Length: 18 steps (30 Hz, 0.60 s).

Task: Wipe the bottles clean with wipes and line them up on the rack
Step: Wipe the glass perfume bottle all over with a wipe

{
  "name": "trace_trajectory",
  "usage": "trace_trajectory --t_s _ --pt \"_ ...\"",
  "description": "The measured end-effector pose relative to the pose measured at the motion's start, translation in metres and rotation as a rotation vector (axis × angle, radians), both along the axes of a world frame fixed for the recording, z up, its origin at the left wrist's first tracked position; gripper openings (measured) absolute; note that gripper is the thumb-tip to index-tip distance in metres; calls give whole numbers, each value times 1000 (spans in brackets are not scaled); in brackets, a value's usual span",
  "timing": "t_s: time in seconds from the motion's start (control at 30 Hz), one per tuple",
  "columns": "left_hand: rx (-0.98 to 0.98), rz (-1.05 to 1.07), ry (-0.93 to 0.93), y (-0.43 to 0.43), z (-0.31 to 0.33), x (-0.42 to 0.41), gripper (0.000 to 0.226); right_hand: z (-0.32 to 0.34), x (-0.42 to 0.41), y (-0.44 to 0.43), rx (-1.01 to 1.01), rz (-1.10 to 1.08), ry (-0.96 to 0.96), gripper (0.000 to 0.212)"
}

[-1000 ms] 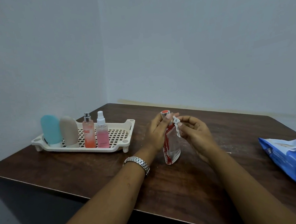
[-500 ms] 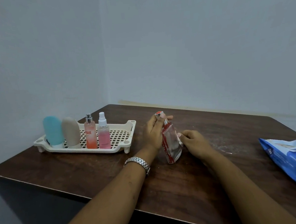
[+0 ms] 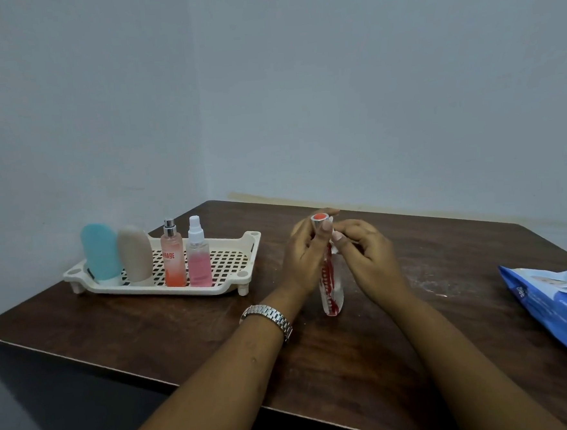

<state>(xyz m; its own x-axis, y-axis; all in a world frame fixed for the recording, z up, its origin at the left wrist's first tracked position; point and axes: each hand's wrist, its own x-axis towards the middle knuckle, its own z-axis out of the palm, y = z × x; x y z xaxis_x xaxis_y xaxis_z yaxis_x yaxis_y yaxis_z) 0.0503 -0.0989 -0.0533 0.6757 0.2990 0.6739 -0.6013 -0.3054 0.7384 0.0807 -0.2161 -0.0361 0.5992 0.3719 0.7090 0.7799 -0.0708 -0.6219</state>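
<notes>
A clear bottle with red markings and a red-topped silver cap (image 3: pixel 331 292) stands upright on the brown table (image 3: pixel 182 322). My left hand (image 3: pixel 303 253) grips its neck and cap. My right hand (image 3: pixel 367 256) pinches a small white wipe (image 3: pixel 334 249) against the bottle's upper side; most of the wipe is hidden by my fingers. On the cream rack (image 3: pixel 235 262) at the left stand several bottles in a row: a blue tube (image 3: pixel 100 256), a beige tube (image 3: pixel 135 255), an orange spray bottle (image 3: pixel 173 256) and a pink spray bottle (image 3: pixel 198 254).
A blue pack of wipes (image 3: pixel 560 299) lies at the table's right edge. The right half of the rack holds nothing. Walls close in behind the table, and its front edge runs just below my forearms.
The bottle was tilted half a second ago and now stands upright. My right hand has risen from the bottle's lower side to its neck with the wipe.
</notes>
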Motion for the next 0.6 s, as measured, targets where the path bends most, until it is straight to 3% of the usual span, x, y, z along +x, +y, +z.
trace_trajectory --t_s 0.17,0.43,0.53,0.6 --pt "-16 -1 21 2 -3 3 56 2 0 -3 -83 5 -34 18" --pt "-24 66 5 4 0 5 64 3 1 -9 -4 -91 -189 6" --pt "-38 99 -8 4 2 3 72 5 -4 -10 70 -28 -127 15" --pt "-29 116 -11 5 4 2 59 7 -6 -9 123 29 -42 20"
